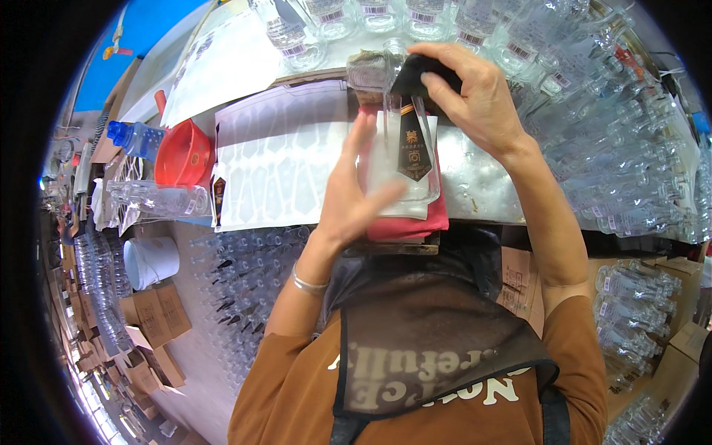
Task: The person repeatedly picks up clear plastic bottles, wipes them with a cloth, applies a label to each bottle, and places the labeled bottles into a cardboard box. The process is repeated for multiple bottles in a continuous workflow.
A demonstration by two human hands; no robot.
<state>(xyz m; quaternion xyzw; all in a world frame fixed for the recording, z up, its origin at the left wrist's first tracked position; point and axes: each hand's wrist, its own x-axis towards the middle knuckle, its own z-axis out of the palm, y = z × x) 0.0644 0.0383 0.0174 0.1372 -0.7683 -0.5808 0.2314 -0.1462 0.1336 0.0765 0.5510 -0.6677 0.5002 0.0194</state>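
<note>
A clear glass bottle (426,185) lies on a white cloth over a red cloth (426,226) in front of me, its neck pointing away. On its face sits a black tie-shaped label (414,152) with gold marks. My right hand (475,93) grips a black pad (423,76), its lower edge at the label's upper end. Beside the bottle's left side is my left hand (352,182), blurred, with fingers and thumb spread and nothing held. A grey-brown block (371,74) lies beyond it, by the bottle's neck.
To the left lies a white label sheet (282,163) with tie-shaped outlines and a black label (219,194) at its edge. A red dipper (183,154), a blue-capped bottle (137,139) and a lying glass bottle (159,199) are further left. Several glass bottles (608,156) crowd the right.
</note>
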